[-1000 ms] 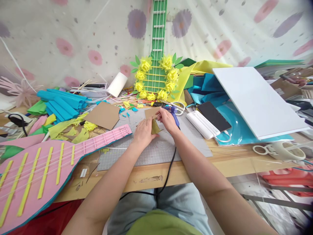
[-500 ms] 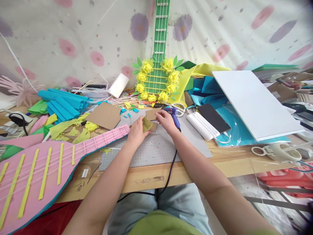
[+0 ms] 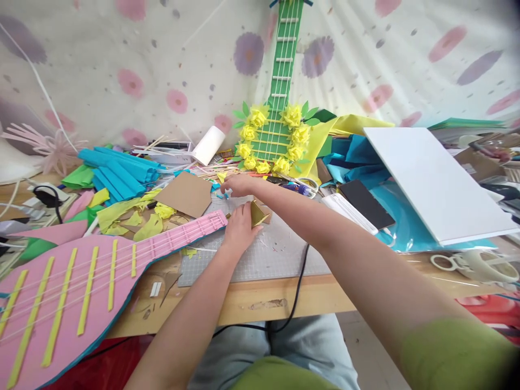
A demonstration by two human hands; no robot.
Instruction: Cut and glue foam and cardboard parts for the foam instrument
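Observation:
My left hand (image 3: 239, 226) rests low over the grey cutting mat (image 3: 280, 254), its fingers closed around a small gold-coloured folded card piece (image 3: 258, 214). My right hand (image 3: 240, 185) reaches across beyond it, palm down, over the small blue scraps (image 3: 226, 195) at the mat's back. Its fingers are bent together; whether a scrap is between them cannot be made out. Partly behind my right forearm lies the blue glue gun (image 3: 299, 188), with its black cord (image 3: 301, 281) running off the front edge. A brown cardboard piece (image 3: 186, 195) lies left of my hands.
A pink paper guitar (image 3: 73, 292) covers the left front, its neck pointing at my left hand. A green guitar with yellow flowers (image 3: 272, 135) leans at the back. White scissors (image 3: 312, 185), a white power bank (image 3: 349, 213) and a white board (image 3: 442, 184) are to the right.
My right hand has left the spot beside the glue gun and moved left, past my left hand, to the blue scraps. My left hand keeps the gold card piece. The view has shifted slightly.

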